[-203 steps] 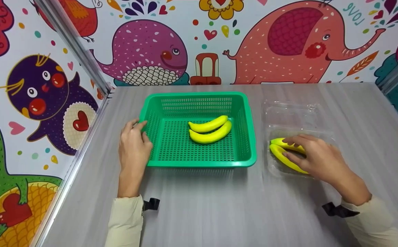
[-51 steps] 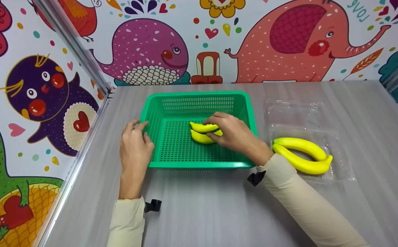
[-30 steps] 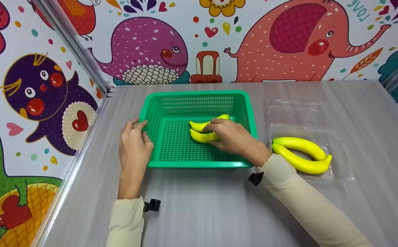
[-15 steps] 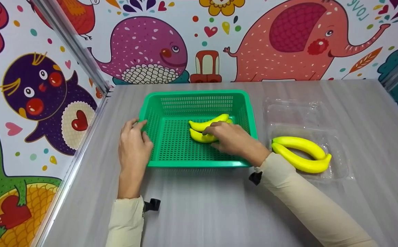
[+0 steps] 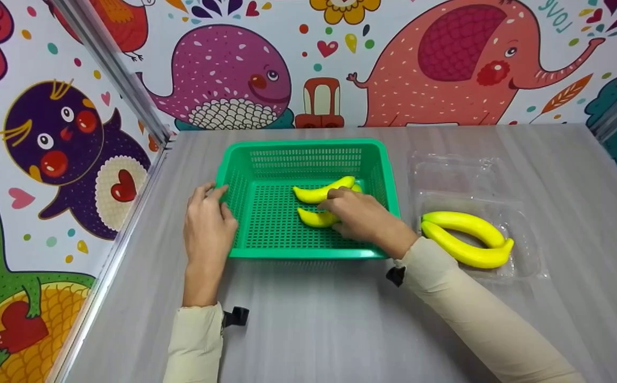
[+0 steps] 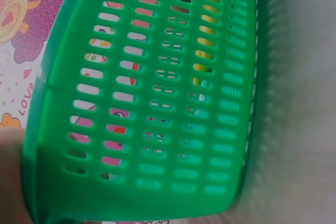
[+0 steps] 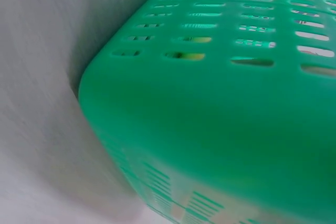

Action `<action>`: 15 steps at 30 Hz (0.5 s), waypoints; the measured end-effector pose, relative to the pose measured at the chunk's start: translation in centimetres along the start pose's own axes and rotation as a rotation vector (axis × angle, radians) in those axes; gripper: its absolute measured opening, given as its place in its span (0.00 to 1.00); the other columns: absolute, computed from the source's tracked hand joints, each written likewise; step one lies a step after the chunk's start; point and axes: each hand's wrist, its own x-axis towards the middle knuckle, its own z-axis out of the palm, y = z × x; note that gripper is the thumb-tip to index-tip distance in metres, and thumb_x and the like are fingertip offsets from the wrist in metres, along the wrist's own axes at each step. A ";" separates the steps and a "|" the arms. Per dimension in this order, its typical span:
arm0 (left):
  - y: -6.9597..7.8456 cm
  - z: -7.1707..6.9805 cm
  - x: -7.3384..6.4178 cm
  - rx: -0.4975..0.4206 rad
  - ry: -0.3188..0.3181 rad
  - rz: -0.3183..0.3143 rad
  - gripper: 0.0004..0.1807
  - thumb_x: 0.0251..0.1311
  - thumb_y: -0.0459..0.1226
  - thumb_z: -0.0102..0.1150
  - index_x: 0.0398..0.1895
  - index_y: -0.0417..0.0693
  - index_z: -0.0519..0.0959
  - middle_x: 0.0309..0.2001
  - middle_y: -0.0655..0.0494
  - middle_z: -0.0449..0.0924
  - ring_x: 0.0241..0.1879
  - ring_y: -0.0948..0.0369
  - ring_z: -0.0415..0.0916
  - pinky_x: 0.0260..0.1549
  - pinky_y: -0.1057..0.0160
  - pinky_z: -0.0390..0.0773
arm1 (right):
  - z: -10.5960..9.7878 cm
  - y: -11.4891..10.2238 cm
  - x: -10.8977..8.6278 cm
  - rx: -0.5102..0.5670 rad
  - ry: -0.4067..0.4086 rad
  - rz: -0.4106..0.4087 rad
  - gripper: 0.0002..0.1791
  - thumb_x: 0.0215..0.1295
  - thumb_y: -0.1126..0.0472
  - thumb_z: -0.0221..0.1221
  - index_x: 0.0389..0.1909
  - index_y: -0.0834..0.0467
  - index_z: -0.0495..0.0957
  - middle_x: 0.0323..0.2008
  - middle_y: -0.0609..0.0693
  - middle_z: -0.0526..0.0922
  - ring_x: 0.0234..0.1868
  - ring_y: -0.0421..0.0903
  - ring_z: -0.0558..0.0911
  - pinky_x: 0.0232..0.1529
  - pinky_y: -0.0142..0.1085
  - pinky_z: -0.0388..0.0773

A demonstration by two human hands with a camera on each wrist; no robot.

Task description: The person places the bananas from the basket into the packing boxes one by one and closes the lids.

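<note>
Near banana (image 5: 316, 219) just slid off the far banana (image 5: 313, 194) in the green basket (image 5: 303, 254), I'd say easier to handle. Right hand (image 5: 359, 214) seems to pinch it (grip's hidden, tbh); left hand (image 5: 207, 221) grips the basket.

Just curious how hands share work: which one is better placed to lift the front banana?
Likely the right hand: its fingers touch the front banana, whereas the left hand is at the left rim of the green basket.

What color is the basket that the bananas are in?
The basket is green; the head view shows it best.
</note>
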 end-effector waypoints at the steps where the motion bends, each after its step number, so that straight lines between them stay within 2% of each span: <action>1: 0.0 0.0 0.1 0.001 0.002 0.000 0.19 0.75 0.25 0.55 0.65 0.35 0.84 0.71 0.36 0.78 0.68 0.38 0.78 0.61 0.38 0.84 | 0.0 0.0 0.0 -0.009 0.005 -0.006 0.18 0.71 0.67 0.69 0.60 0.56 0.88 0.53 0.55 0.86 0.50 0.52 0.85 0.54 0.49 0.89; 6: 0.1 -0.1 0.2 -0.002 0.010 0.005 0.19 0.75 0.25 0.55 0.65 0.35 0.84 0.71 0.36 0.78 0.68 0.38 0.78 0.60 0.38 0.83 | 0.0 -0.1 0.0 -0.049 0.030 -0.017 0.14 0.72 0.68 0.68 0.55 0.56 0.90 0.50 0.54 0.86 0.49 0.52 0.83 0.50 0.48 0.88; 10: 0.1 -0.1 0.1 -0.004 0.001 -0.001 0.19 0.75 0.25 0.55 0.65 0.35 0.84 0.71 0.36 0.78 0.68 0.38 0.78 0.60 0.39 0.84 | 0.2 -0.2 -0.1 -0.042 0.013 -0.009 0.14 0.74 0.67 0.66 0.57 0.56 0.89 0.52 0.55 0.87 0.52 0.53 0.84 0.55 0.49 0.88; 15: 0.0 -0.1 0.0 -0.007 -0.004 -0.005 0.19 0.75 0.25 0.55 0.65 0.35 0.84 0.71 0.36 0.77 0.68 0.39 0.78 0.59 0.39 0.84 | 0.2 -0.2 -0.1 -0.009 -0.010 0.003 0.13 0.78 0.65 0.63 0.58 0.57 0.88 0.52 0.55 0.89 0.48 0.52 0.85 0.55 0.50 0.88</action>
